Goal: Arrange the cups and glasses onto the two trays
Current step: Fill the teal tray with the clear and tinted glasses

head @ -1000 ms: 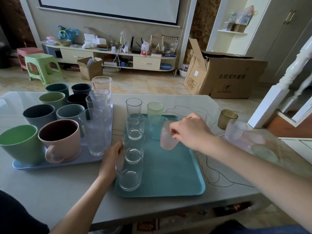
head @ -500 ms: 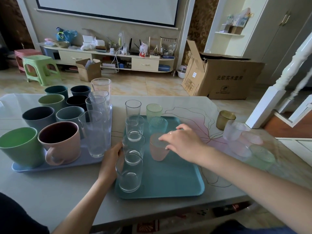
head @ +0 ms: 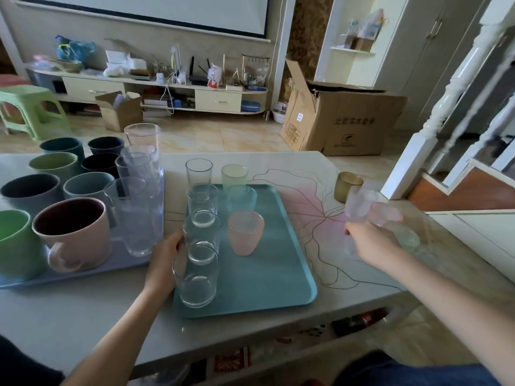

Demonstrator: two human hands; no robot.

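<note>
The teal tray [head: 264, 274] lies in the middle of the table. It carries a column of three clear glasses [head: 200, 238], a teal glass [head: 241, 197] and an upright pink textured glass [head: 246, 232]. My left hand [head: 167, 254] grips the tray's left edge beside the clear glasses. To the right, off the tray, my right hand [head: 370, 243] curls round the base of a blurred pale lilac glass [head: 359, 204]. The blue tray [head: 69, 277] on the left holds several mugs, among them a pink mug [head: 75, 232], and tall clear glasses [head: 133, 215].
Just beyond the teal tray stand a clear glass [head: 198, 171] and a pale green glass [head: 234, 176]. An amber glass [head: 348, 186], a pale pink glass [head: 390, 215] and a greenish glass [head: 404, 238] sit at the table's right. A cardboard box [head: 342, 118] and a stair post [head: 446, 107] are close by.
My right hand set the pink glass down on the teal tray, let go and moved right to the lilac glass. My left hand stayed at the tray's edge.
</note>
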